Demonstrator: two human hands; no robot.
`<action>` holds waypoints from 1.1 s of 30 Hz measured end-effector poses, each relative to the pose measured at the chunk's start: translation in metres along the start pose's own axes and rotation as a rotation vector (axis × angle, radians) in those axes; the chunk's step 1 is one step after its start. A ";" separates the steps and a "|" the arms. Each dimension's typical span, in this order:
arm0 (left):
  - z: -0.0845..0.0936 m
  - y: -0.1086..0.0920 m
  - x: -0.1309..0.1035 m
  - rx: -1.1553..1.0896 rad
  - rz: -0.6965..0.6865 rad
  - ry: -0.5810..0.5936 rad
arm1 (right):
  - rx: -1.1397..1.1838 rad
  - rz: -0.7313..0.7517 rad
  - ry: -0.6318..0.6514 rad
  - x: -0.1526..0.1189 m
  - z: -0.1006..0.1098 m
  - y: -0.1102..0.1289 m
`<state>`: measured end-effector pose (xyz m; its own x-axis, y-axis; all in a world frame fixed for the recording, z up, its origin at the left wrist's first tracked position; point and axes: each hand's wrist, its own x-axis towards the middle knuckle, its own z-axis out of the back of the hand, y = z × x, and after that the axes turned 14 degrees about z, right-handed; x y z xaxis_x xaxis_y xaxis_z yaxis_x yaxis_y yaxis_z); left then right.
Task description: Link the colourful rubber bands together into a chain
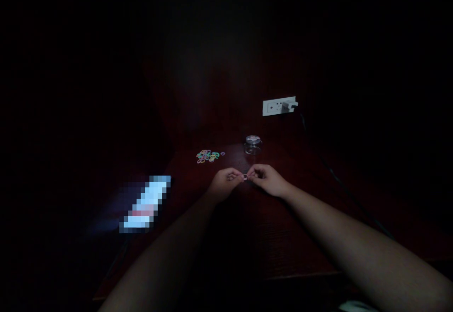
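Over the dark red table (283, 236), my left hand (226, 182) and my right hand (265, 178) meet fingertip to fingertip. A small pale band (245, 177) is pinched between them, one side in each hand. Just beyond my left hand lies a loose pile of colourful bands (208, 156), with one purple band (222, 154) a little apart at its right. A clear round jar (253, 146) with its lid on stands behind my right hand.
A lit, blurred-out screen (146, 204) lies at the left. On the back wall is a white socket panel (271, 107) with a plug in it (290, 105). A dark cable (348, 196) runs down the right side. The surroundings are very dark.
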<state>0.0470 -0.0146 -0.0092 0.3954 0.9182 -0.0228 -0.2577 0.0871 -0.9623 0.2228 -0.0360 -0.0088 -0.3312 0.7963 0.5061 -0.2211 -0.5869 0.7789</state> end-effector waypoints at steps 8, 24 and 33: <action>-0.003 -0.002 -0.001 -0.067 0.010 -0.026 | -0.002 -0.016 0.013 -0.001 0.001 -0.004; 0.000 0.000 -0.001 -0.001 -0.052 0.005 | 0.049 -0.057 -0.001 0.001 0.001 -0.002; -0.003 -0.006 -0.003 -0.038 -0.038 -0.002 | 0.040 -0.039 0.017 0.002 0.001 0.001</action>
<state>0.0499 -0.0189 -0.0043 0.4028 0.9152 0.0142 -0.2087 0.1070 -0.9721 0.2232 -0.0350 -0.0068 -0.3385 0.8155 0.4694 -0.1972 -0.5493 0.8120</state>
